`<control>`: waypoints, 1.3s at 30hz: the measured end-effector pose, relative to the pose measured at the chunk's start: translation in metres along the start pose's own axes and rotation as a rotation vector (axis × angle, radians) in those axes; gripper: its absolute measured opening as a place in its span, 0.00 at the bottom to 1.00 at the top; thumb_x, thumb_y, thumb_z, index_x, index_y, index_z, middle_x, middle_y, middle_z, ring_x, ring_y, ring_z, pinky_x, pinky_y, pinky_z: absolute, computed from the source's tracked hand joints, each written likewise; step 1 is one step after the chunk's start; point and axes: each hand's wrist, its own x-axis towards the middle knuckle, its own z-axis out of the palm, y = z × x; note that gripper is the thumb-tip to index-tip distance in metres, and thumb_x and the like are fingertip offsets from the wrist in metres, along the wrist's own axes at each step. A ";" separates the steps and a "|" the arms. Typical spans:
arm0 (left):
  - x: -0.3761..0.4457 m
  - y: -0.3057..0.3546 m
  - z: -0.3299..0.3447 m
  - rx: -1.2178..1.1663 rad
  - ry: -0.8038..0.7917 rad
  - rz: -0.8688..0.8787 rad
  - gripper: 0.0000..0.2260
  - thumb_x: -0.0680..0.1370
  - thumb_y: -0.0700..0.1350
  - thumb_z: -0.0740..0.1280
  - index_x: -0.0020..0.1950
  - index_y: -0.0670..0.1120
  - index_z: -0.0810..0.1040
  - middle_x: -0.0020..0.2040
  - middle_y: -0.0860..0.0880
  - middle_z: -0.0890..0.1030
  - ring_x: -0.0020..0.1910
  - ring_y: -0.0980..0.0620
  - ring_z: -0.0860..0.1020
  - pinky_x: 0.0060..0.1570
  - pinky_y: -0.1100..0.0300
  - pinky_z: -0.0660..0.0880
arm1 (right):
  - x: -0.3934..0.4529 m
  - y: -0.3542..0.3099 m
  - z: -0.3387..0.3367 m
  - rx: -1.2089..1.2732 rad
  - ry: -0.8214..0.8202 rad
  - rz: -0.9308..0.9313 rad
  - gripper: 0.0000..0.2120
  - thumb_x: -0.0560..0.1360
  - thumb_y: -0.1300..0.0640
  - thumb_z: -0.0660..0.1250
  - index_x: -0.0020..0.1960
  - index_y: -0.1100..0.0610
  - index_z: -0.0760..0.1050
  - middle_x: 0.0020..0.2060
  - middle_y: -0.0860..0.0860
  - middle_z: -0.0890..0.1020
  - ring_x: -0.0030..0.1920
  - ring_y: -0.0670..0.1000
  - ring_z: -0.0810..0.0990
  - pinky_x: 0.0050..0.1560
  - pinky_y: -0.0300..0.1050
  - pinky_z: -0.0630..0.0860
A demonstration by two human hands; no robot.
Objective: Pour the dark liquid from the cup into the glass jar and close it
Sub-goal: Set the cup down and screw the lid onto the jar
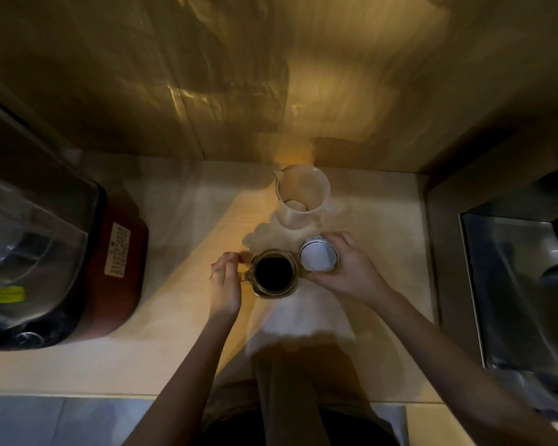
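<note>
A glass jar (pixel 274 273) with a side handle stands on the counter, open-topped and holding dark liquid. My left hand (pixel 225 284) grips the handle on the jar's left side. My right hand (pixel 342 268) holds a white round lid (pixel 318 255) with a dark rim, just right of the jar's mouth and tilted toward me. A translucent white plastic cup (pixel 302 196) with a spout stands upright behind the jar, and looks nearly empty with only a dark trace at its bottom.
A red and black appliance (pixel 78 268) with a clear lid fills the left of the counter. A steel sink (pixel 522 284) lies at the right. A wooden wall (pixel 271 91) rises behind the cup. The counter's front edge (pixel 78 394) runs near my body.
</note>
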 end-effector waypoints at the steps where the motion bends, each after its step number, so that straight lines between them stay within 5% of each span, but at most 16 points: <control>1: -0.004 0.003 -0.004 -0.026 -0.026 0.021 0.11 0.75 0.48 0.52 0.44 0.52 0.74 0.50 0.47 0.76 0.54 0.46 0.72 0.55 0.50 0.69 | -0.002 -0.004 -0.009 -0.014 -0.028 -0.016 0.38 0.63 0.49 0.78 0.67 0.59 0.67 0.61 0.53 0.71 0.62 0.52 0.71 0.56 0.39 0.66; 5: -0.011 0.004 -0.022 0.122 -0.296 0.165 0.25 0.67 0.48 0.61 0.64 0.51 0.68 0.63 0.51 0.71 0.64 0.51 0.67 0.64 0.51 0.66 | -0.011 -0.025 -0.031 -0.069 -0.179 -0.071 0.40 0.62 0.55 0.79 0.69 0.57 0.64 0.62 0.53 0.71 0.64 0.51 0.68 0.59 0.36 0.63; 10: -0.007 0.002 -0.023 0.328 -0.412 0.265 0.40 0.60 0.61 0.67 0.70 0.55 0.61 0.70 0.50 0.70 0.69 0.51 0.66 0.68 0.46 0.63 | -0.019 -0.055 -0.040 0.053 -0.185 -0.118 0.43 0.60 0.60 0.79 0.70 0.55 0.63 0.58 0.47 0.69 0.61 0.48 0.70 0.61 0.40 0.68; 16: -0.013 0.006 -0.015 0.285 -0.429 0.254 0.42 0.58 0.66 0.68 0.70 0.56 0.61 0.69 0.51 0.71 0.67 0.51 0.69 0.65 0.42 0.66 | -0.014 -0.085 -0.032 0.009 -0.250 -0.186 0.42 0.62 0.57 0.77 0.71 0.52 0.60 0.64 0.52 0.71 0.64 0.50 0.70 0.64 0.47 0.71; 21: -0.017 0.007 -0.012 0.247 -0.415 0.230 0.36 0.57 0.66 0.68 0.61 0.70 0.55 0.63 0.60 0.70 0.66 0.52 0.70 0.63 0.42 0.67 | -0.007 -0.102 -0.015 -0.413 -0.253 -0.277 0.40 0.64 0.47 0.75 0.71 0.52 0.61 0.66 0.51 0.71 0.66 0.54 0.68 0.66 0.56 0.64; 27: -0.014 0.003 -0.010 0.276 -0.410 0.225 0.43 0.56 0.67 0.65 0.70 0.60 0.58 0.69 0.53 0.70 0.68 0.50 0.69 0.65 0.43 0.65 | -0.011 -0.116 -0.003 -0.764 -0.170 -0.302 0.32 0.68 0.44 0.70 0.67 0.54 0.66 0.60 0.55 0.73 0.59 0.59 0.72 0.59 0.56 0.65; 30: -0.013 0.002 -0.009 0.295 -0.394 0.203 0.47 0.55 0.68 0.64 0.72 0.55 0.59 0.70 0.51 0.70 0.68 0.49 0.69 0.65 0.44 0.65 | -0.010 -0.119 -0.002 -0.815 -0.158 -0.298 0.31 0.69 0.42 0.69 0.67 0.55 0.67 0.60 0.56 0.73 0.59 0.59 0.72 0.58 0.55 0.64; 39: -0.015 -0.001 -0.007 0.262 -0.389 0.192 0.43 0.56 0.68 0.67 0.70 0.61 0.59 0.68 0.54 0.72 0.67 0.50 0.70 0.65 0.43 0.67 | -0.013 -0.125 0.002 -0.715 -0.077 -0.116 0.31 0.71 0.36 0.64 0.61 0.60 0.68 0.57 0.58 0.77 0.57 0.59 0.75 0.62 0.56 0.64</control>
